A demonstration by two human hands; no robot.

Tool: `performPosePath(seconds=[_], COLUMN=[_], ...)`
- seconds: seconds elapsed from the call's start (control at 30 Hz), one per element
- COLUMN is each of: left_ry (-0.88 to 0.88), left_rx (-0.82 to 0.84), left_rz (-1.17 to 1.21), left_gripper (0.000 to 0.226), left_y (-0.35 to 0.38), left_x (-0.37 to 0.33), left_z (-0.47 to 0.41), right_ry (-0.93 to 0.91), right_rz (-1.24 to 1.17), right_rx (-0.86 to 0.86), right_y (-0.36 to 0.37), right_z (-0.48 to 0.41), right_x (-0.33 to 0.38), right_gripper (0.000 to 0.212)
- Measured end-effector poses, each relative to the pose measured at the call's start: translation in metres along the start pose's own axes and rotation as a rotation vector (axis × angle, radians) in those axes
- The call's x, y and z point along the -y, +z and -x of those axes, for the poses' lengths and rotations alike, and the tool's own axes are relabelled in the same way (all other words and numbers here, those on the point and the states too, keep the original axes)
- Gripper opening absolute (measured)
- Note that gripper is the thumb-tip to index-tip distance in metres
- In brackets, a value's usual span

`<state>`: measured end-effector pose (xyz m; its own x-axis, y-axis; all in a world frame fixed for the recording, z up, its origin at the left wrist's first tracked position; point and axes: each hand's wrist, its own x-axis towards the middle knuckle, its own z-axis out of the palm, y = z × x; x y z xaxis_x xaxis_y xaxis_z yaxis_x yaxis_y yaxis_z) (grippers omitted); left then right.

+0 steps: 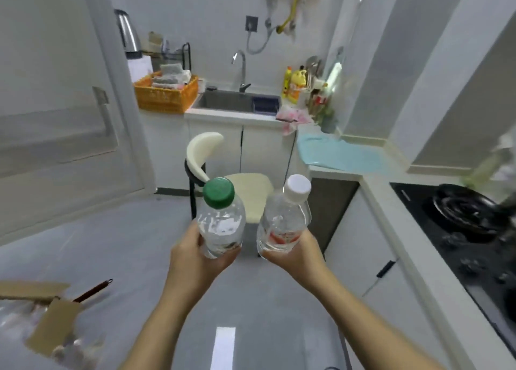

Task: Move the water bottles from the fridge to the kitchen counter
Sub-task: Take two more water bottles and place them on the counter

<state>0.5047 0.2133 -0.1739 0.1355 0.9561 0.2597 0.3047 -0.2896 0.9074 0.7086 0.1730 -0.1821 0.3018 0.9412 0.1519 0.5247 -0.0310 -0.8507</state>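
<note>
I hold two clear water bottles upright in front of me, side by side and a little apart. My left hand point(195, 258) grips the base of the green-capped bottle point(220, 219). My right hand point(296, 254) grips the base of the white-capped bottle with a red label point(284, 219). The kitchen counter point(374, 191) runs along the right, past both hands. The fridge is not in view.
A cream chair point(245, 191) stands straight ahead in front of the sink cabinet point(237, 101). A blue cloth point(340, 154) lies on the counter corner, a black stove with a pan point(463, 213) to the right. An orange basket point(167, 93) sits left of the sink. Cardboard point(47, 322) lies at lower left.
</note>
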Motion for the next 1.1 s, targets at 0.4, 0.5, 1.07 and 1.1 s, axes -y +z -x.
performPosePath(seconds=[0.4,0.5,1.07,1.1], left_ry=[0.210,0.255,0.437,0.439], left_rx=[0.564,0.715,1.284,1.309], left_rz=[0.244,0.267,0.364,0.364], left_gripper=[0.054,0.055,0.054,0.054], left_y=[0.196,0.245,0.440,0.448], left_x=[-0.069,-0.087,-0.165,-0.170], left_z=[-0.061,-0.073,0.044,0.058], right_ry=[0.313,0.432,0.728,0.726], right_rz=[0.075,0.044,-0.033,-0.037], right_rx=[-0.431,-0.536,-1.162,-1.188], right_y=[-0.160,-0.191,-0.299,-0.306], right_z=[0.016,0.019,0.173,0.188], right_x=[-0.075,-0.092,-0.175,-0.182], right_gripper=[0.051,0.050,0.053,0.054])
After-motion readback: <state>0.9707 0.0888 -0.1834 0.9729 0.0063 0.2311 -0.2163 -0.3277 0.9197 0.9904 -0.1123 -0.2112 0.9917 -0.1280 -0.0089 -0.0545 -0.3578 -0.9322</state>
